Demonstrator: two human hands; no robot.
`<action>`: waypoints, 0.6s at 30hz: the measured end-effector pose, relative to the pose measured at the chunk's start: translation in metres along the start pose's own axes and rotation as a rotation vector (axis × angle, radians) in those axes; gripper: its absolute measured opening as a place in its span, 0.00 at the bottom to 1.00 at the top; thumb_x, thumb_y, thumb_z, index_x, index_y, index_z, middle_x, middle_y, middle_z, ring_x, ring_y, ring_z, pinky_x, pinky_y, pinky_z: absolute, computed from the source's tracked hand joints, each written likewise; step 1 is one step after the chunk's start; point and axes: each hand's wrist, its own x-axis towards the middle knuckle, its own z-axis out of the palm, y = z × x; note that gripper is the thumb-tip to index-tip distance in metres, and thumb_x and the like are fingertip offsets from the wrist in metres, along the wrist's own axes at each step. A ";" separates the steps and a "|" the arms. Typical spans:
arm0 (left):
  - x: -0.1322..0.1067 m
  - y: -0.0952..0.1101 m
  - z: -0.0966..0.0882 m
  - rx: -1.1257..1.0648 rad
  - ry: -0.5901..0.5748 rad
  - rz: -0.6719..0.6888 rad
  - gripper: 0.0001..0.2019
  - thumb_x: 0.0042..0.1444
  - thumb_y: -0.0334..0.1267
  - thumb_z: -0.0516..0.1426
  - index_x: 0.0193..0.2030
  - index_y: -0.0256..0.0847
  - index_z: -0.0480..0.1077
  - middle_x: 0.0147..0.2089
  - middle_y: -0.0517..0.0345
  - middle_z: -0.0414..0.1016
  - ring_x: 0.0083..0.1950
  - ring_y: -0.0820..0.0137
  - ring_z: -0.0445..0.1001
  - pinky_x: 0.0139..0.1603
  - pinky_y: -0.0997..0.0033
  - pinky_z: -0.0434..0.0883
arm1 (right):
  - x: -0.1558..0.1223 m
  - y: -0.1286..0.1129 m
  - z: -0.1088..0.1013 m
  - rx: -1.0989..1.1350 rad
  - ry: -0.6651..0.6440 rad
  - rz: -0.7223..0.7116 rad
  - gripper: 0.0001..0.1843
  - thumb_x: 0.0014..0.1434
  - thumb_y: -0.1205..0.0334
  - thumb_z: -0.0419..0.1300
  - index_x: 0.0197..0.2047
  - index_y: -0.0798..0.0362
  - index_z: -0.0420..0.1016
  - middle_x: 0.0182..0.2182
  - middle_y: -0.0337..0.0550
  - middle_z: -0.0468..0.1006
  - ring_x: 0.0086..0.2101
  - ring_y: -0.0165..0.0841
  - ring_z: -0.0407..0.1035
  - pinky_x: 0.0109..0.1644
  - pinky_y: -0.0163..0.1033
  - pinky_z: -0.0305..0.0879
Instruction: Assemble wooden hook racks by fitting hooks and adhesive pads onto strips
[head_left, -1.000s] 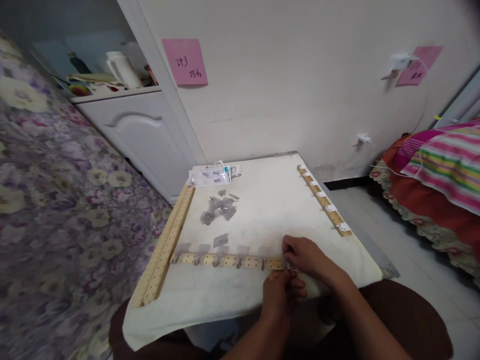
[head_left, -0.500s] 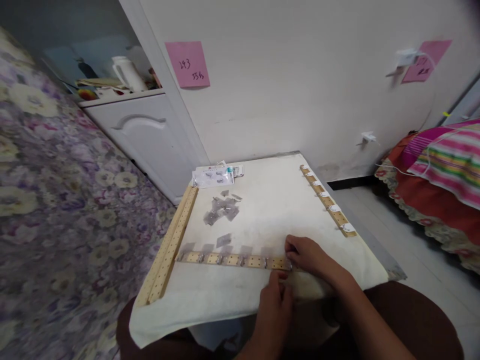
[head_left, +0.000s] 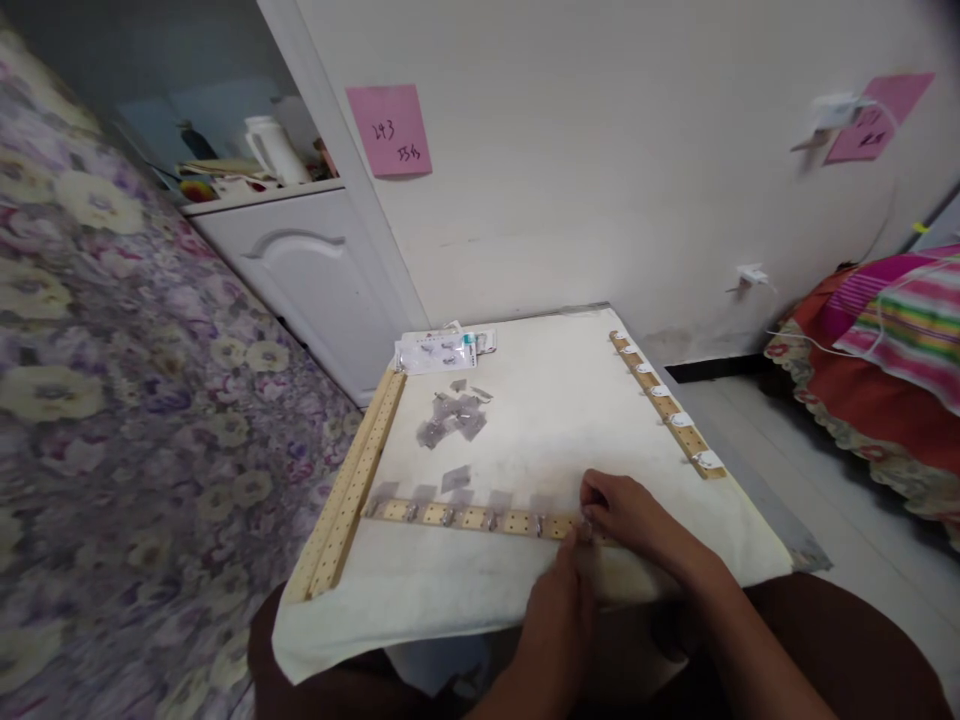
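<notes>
A wooden pegboard strip (head_left: 465, 517) with several small metal hooks lies across the near part of a white cloth-covered table (head_left: 555, 400). My right hand (head_left: 626, 512) rests on the strip's right end, fingers curled and pinched there. My left hand (head_left: 559, 610) comes up from the table's front edge, its fingertips meeting the right hand at the same end. What the fingers pinch is too small to make out. Loose clear plastic pieces (head_left: 454, 417) lie in a small heap further back.
A second wooden strip (head_left: 352, 490) runs along the table's left edge, a third with white hooks (head_left: 664, 403) along the right. A hook package (head_left: 439, 351) lies at the back. A floral bed sits left, a white cabinet (head_left: 300, 275) behind, striped bedding (head_left: 900, 320) right.
The view has shifted slightly left. My left hand has risen from below the table edge and now touches the strip's right end beside my right hand.
</notes>
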 end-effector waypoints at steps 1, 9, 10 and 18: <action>0.000 0.000 0.000 0.003 0.001 0.010 0.27 0.56 0.31 0.45 0.64 0.34 0.52 0.60 0.43 0.66 0.59 0.63 0.66 0.60 0.59 0.61 | -0.001 -0.001 -0.001 0.016 0.005 -0.009 0.05 0.47 0.71 0.52 0.27 0.51 0.64 0.25 0.37 0.73 0.27 0.29 0.63 0.29 0.33 0.51; -0.005 0.006 -0.004 -0.094 0.017 -0.040 0.26 0.57 0.33 0.46 0.64 0.36 0.52 0.61 0.46 0.64 0.60 0.64 0.63 0.61 0.61 0.59 | -0.002 -0.002 0.001 0.096 -0.010 -0.064 0.04 0.48 0.70 0.53 0.28 0.51 0.65 0.26 0.36 0.74 0.28 0.29 0.64 0.30 0.32 0.53; -0.006 0.007 -0.004 -0.105 0.011 -0.040 0.27 0.57 0.33 0.46 0.64 0.36 0.52 0.61 0.46 0.65 0.60 0.64 0.63 0.61 0.61 0.59 | -0.001 -0.001 0.002 0.087 -0.005 -0.062 0.04 0.48 0.70 0.53 0.28 0.51 0.66 0.26 0.36 0.74 0.28 0.29 0.64 0.30 0.32 0.53; -0.007 0.006 -0.005 -0.104 -0.012 -0.052 0.28 0.56 0.34 0.47 0.65 0.38 0.50 0.52 0.48 0.73 0.55 0.63 0.67 0.57 0.59 0.61 | 0.007 0.005 0.012 0.029 0.011 -0.052 0.04 0.48 0.69 0.54 0.29 0.51 0.67 0.28 0.38 0.74 0.30 0.30 0.64 0.33 0.33 0.54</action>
